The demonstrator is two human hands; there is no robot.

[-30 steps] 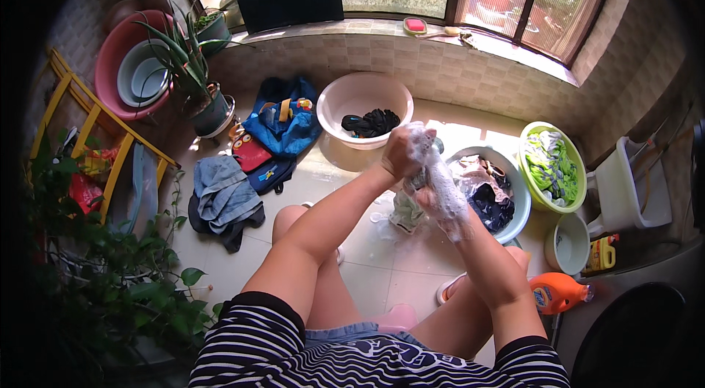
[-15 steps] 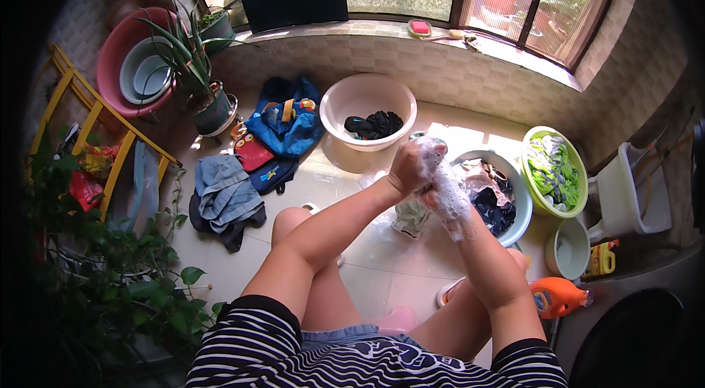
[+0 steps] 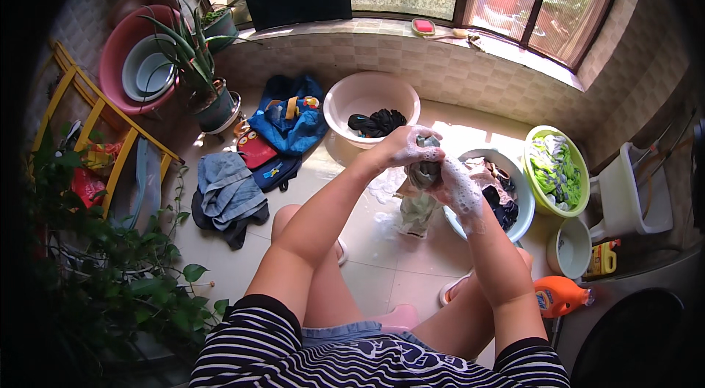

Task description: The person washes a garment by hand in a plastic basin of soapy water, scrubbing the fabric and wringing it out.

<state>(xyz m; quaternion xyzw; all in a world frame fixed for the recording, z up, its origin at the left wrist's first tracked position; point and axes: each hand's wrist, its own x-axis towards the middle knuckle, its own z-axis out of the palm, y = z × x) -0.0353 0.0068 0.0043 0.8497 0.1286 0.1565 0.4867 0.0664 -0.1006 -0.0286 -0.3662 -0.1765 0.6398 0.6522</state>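
Observation:
Soap suds cover both my hands. My left hand [image 3: 405,149] is closed round the upper part of a wet grey-green garment [image 3: 417,210]. My right hand [image 3: 457,188] grips the same bunched cloth from the right, with thick foam on its back and wrist. Below the hands the garment's loose end hangs over the wet tiles. Close by on the right is a light blue basin [image 3: 527,206] with dark and pale pink clothes in it. Beyond my left hand a pale pink basin [image 3: 339,103] holds a black garment [image 3: 378,124].
Jeans and dark clothes [image 3: 229,193] lie left on the floor beside a blue backpack [image 3: 290,131]. A green basin [image 3: 586,193] of lime clothes, a small bowl [image 3: 569,248] and an orange bottle [image 3: 558,296] stand right. Soap [image 3: 423,26] sits on the sill. Plants [image 3: 147,278] crowd the left.
My left hand has shifted left and opened its hold somewhat, so more of the bunched garment shows between my hands. My right hand has moved slightly right.

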